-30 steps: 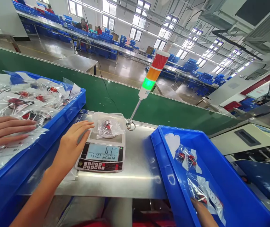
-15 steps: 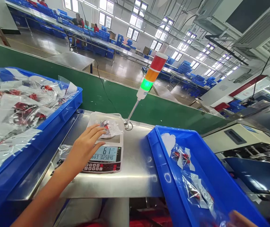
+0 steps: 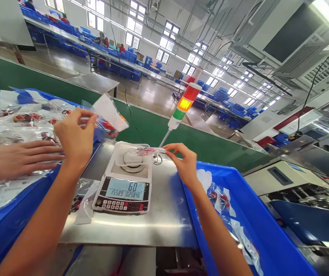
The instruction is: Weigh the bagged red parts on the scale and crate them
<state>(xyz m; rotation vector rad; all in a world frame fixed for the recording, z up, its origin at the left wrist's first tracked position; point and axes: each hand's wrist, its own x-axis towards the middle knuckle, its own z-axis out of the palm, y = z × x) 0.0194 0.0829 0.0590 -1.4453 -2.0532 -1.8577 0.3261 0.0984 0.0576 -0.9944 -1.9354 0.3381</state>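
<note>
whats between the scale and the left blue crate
A clear plastic bag with red parts inside lies on the steel bench, between the scale and the blue crate. The head view shows this.

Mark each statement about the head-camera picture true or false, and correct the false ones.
1. The digital scale shows 60 on its top line. True.
2. The left hand lies flat on the scale. False: it holds up a clear bag above a blue crate.
3. The right hand pinches a clear plastic bag reaching over the scale's pan. True.
4. Only two hands show. False: a co-worker's hand also rests on bagged parts.
</note>
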